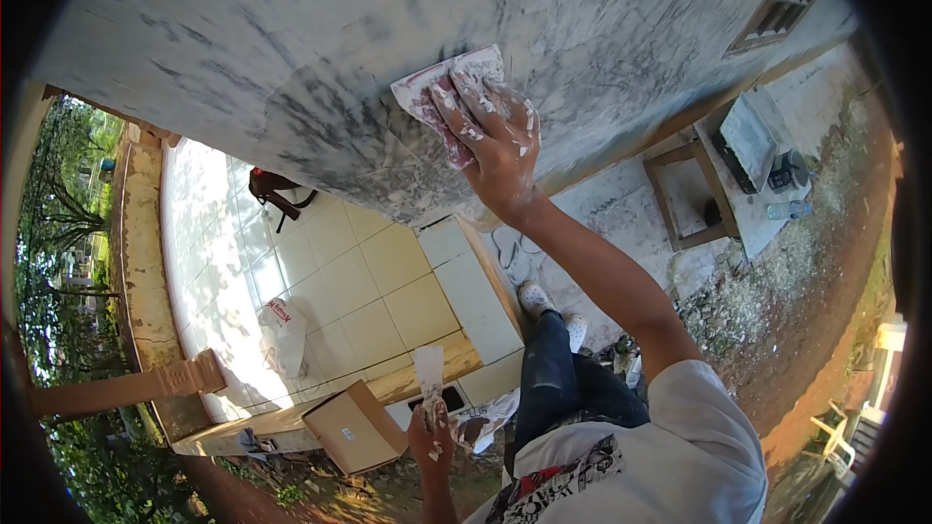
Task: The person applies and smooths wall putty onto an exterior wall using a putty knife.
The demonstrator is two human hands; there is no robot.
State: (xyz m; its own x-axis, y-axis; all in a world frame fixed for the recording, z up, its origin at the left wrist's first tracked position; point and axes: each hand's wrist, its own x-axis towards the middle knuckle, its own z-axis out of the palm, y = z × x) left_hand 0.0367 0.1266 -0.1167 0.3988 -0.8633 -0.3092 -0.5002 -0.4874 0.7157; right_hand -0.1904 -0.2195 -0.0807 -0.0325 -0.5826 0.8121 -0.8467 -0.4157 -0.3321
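My right hand is raised against a grey-white streaked wall and presses a reddish sheet of sandpaper flat on it, fingers spread over the sheet and flecked with white dust. My left hand hangs low near the lower edge, closed on a small pale folded piece of paper that sticks up from the fingers. Below me are my jeans and pale shoes.
A tiled porch floor lies at the left with a white plastic bag, a cardboard box and a dark bag. A wooden frame, a tray and a bottle sit at the right on bare reddish ground.
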